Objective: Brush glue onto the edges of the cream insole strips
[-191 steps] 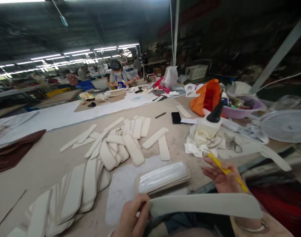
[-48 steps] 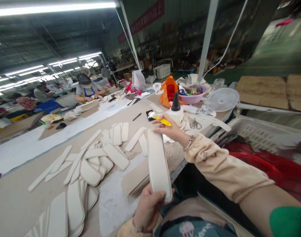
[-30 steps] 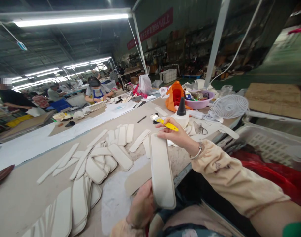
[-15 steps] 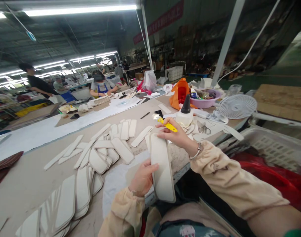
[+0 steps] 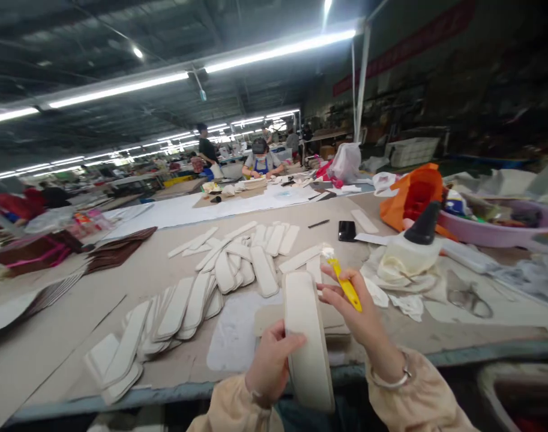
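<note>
My left hand (image 5: 274, 363) grips a long off-white panel with rounded corners (image 5: 306, 336), thumb across its front face. The panel stands upright, tilted slightly, at the table's front edge. In my right hand (image 5: 359, 306) is a small brush with a yellow handle (image 5: 349, 292) and whitish bristles, pointing up and left. The fingertips of that hand are at the panel's right edge; I cannot tell whether they touch it. More panels like it lie in a loose heap (image 5: 264, 273) and in overlapping rows (image 5: 179, 312) to the left.
A white bottle with a black cone tip (image 5: 409, 255) stands at right, near scissors (image 5: 469, 300), an orange bag (image 5: 406, 195) and a lilac basin (image 5: 494, 231). A black phone-like object (image 5: 346, 231) lies behind the panel. Brown sheets (image 5: 118, 249) are stacked at left. Across the table a co-worker (image 5: 261, 161) sits.
My view has swung left and levelled, bringing the brown sheets into sight. Both hands still hold the panel and the brush; my right fingers have shifted down along the panel's right edge.
</note>
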`<state>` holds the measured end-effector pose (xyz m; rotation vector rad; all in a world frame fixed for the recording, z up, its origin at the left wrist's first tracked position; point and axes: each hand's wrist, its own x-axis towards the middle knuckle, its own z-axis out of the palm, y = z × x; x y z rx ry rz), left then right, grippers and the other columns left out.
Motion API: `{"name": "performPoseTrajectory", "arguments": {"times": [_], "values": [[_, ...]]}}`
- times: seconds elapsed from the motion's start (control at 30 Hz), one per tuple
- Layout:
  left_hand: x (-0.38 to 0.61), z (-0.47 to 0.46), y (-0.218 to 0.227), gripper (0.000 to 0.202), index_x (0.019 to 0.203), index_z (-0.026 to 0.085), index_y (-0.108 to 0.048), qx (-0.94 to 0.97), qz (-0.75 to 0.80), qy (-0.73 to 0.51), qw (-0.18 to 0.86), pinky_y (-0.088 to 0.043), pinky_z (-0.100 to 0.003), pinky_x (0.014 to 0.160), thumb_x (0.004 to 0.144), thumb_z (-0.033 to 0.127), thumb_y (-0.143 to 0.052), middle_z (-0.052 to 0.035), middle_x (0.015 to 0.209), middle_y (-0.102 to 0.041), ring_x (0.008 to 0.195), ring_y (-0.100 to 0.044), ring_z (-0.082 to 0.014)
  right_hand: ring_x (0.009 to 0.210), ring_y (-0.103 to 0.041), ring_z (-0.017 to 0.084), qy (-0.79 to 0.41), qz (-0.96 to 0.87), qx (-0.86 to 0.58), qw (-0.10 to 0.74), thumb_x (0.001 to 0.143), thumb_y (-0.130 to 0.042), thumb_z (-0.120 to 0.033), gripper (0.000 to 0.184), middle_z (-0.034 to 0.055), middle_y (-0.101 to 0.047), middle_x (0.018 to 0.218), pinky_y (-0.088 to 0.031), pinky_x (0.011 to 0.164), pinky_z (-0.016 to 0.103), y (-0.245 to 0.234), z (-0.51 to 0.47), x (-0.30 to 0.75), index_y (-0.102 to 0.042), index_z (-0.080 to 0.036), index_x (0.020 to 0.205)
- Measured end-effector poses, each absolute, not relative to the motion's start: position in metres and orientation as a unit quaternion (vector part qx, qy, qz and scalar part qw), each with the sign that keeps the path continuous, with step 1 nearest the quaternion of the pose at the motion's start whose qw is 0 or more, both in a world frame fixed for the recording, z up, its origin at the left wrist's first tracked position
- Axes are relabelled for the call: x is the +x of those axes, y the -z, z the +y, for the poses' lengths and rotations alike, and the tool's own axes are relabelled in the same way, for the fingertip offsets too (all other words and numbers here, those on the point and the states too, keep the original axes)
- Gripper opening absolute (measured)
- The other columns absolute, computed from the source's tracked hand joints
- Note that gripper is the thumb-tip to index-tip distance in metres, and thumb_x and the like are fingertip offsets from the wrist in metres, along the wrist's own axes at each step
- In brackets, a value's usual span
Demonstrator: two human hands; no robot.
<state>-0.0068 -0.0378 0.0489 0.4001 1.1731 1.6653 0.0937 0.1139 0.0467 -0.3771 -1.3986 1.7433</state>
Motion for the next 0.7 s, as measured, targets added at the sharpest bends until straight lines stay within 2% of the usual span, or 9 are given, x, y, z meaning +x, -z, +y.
{"name": "performPoseTrajectory", "arguments": {"times": [0.13,0.3,0.5,0.7], "values": [[-0.001,-0.046,-0.041,0.032,0.092,0.011,-0.074,0.190,0.521,-0.687,0.469,-0.043,-0.028,0.064,0.063,0.024,-0.077,-0.0075,0.074,-0.072,0.066,-0.059,-0.0173,0.085,-0.067,0.016,-0.718,-0.540,-0.136,0.417,0.078,-0.073,-0.031,0.038,0.0036,-0.057,0.126,-0.057,0.078,0.035,-0.037,0.102,0.094,-0.038,-0.029,0.093],[0.008,-0.052,-0.035,0.034,0.095,0.010,-0.074,0.198,0.550,-0.673,0.453,-0.040,-0.026,0.061,0.065,0.025,-0.076,-0.0069,0.073,-0.070,0.063,-0.056,-0.0149,0.080,-0.065,0.016,-0.742,-0.494,-0.123,0.435,0.074,-0.075,-0.029,0.041,0.0001,-0.061,0.109,-0.057,0.065,0.029,-0.036,0.094,0.088,-0.038,-0.030,0.091],[0.017,-0.047,-0.036,0.032,0.094,0.009,-0.073,0.197,0.568,-0.662,0.448,-0.039,-0.025,0.060,0.065,0.024,-0.075,-0.0063,0.071,-0.070,0.062,-0.054,-0.0140,0.070,-0.063,0.013,-0.741,-0.488,-0.128,0.442,0.072,-0.076,-0.028,0.044,-0.0023,-0.062,0.103,-0.054,0.054,0.025,-0.037,0.097,0.092,-0.037,-0.030,0.091],[0.023,-0.045,-0.034,0.028,0.092,0.010,-0.074,0.209,0.563,-0.664,0.446,-0.040,-0.026,0.062,0.067,0.022,-0.073,-0.0055,0.073,-0.070,0.063,-0.055,-0.0141,0.075,-0.063,0.014,-0.728,-0.495,-0.135,0.455,0.071,-0.076,-0.028,0.044,-0.0021,-0.060,0.108,-0.055,0.056,0.025,-0.040,0.096,0.099,-0.037,-0.030,0.091]]}}
